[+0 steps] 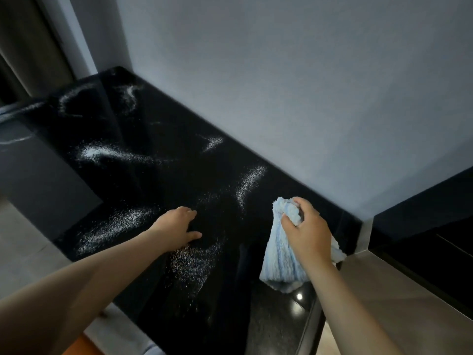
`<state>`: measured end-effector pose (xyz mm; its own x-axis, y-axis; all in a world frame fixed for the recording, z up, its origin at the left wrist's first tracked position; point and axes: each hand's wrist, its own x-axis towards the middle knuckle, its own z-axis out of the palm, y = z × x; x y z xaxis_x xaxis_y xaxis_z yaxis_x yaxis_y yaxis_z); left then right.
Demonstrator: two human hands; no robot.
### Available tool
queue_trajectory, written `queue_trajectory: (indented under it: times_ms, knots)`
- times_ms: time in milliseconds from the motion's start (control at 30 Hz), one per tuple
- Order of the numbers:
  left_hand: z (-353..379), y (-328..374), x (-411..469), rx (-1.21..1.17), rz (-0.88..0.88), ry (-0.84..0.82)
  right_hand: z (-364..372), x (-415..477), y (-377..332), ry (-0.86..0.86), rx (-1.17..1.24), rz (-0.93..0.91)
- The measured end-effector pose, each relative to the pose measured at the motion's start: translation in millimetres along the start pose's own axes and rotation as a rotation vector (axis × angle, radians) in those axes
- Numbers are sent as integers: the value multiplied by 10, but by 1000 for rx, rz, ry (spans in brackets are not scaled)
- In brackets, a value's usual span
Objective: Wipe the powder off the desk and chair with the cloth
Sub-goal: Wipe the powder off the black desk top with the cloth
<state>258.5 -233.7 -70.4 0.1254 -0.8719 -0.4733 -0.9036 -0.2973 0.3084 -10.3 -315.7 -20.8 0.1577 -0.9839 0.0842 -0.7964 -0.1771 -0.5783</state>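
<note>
The desk (158,185) lies open leftward; the wall (281,85) bounds its far edge.

Desk (158,180) stretches ahead of you, back edge against wall (281,85). Powder (250,178) lies on desk in separate patches: far left corner, middle, near wall, along front edge. Your left hand (179,226) sits low over desk between near patches. Your right hand (307,231) is right of it, over desk's right end, gripping cloth (281,260), which hangs below. Ledge (384,290) adjoins desk on your right. Floor (25,239) lies left, below. Curtain (30,47) stands far left.
</note>
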Motion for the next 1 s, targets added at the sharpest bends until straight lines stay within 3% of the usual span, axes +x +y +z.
queue_trajectory:
  times_ms: [700, 1000]
  knots:
    - [-22, -532, 1720, 201, 126, -2, 1049, 2071, 257, 28, -237, 138]
    - [187, -710, 1879, 178, 147, -7, 1407, 2515, 468, -83, -351, 171]
